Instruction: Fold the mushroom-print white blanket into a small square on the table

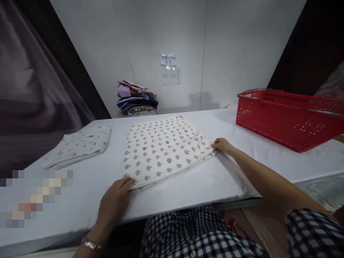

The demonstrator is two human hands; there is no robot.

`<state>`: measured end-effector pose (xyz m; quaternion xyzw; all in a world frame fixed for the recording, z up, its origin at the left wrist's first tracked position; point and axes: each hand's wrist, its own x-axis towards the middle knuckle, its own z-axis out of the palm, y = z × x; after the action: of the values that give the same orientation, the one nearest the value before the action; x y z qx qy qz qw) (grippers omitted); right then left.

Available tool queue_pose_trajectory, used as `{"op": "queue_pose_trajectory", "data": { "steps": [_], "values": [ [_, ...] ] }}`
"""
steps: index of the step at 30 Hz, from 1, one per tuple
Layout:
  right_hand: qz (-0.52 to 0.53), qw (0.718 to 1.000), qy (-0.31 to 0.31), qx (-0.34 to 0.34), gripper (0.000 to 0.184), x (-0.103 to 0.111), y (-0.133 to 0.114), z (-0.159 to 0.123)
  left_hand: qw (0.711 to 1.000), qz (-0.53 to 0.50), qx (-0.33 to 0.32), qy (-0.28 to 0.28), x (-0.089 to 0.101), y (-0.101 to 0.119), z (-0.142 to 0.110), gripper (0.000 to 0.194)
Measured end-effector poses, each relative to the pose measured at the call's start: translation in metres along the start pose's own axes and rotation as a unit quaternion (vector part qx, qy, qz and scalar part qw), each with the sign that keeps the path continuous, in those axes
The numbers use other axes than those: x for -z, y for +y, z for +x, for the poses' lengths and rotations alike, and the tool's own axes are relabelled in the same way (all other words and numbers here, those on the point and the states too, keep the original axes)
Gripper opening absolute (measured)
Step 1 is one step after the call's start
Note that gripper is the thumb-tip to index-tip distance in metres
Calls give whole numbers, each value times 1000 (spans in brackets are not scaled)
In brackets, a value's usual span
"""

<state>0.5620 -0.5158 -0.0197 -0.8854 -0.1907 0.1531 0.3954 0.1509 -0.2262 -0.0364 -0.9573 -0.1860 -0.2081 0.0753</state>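
Observation:
A white cloth [161,147] printed with grey mushroom shapes and a few coloured ones lies folded in layers on the white-covered table. At its near left corner, my left hand [115,199] has fingers closed on the edge, with the fingertips partly hidden. My right hand [222,145] pinches the cloth's right corner, which sits slightly rumpled. The cloth's near edge runs slanting between my two hands, and more than one layer shows along it.
Left on the table [188,191] lies another folded, printed white cloth [83,145]. A stack of folded fabrics [137,98] stands against the back wall, near paper notes [170,76]. A red basket [285,118] sits at the right. The lower left is pixelated.

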Motion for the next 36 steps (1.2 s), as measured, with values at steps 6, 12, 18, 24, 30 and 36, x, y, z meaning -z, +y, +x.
{"op": "queue_pose_trajectory", "data": {
  "steps": [6, 12, 18, 24, 30, 36],
  "values": [
    [-113, 993, -10, -16, 12, 5, 15, -4, 1000, -5, 13, 2, -8, -6, -13, 38],
    [-187, 982, -25, -20, 21, 9, 11, -3, 996, 1, 83, -44, -3, -4, -17, 39],
    [-164, 986, 1, -20, 20, 2, 6, -8, 978, 30, 178, -100, 9, 3, -14, 42],
    [-17, 999, 23, -20, 17, 14, 3, -22, 963, 12, 237, -131, 28, 10, -4, 40],
    [48, 996, -8, -76, 13, 18, 26, -31, 962, 2, 224, -157, 28, 10, -12, 38],
    [-139, 990, 4, 4, 12, 16, 47, -31, 981, -12, 155, -115, 6, 1, -28, 42]
  ]
}}
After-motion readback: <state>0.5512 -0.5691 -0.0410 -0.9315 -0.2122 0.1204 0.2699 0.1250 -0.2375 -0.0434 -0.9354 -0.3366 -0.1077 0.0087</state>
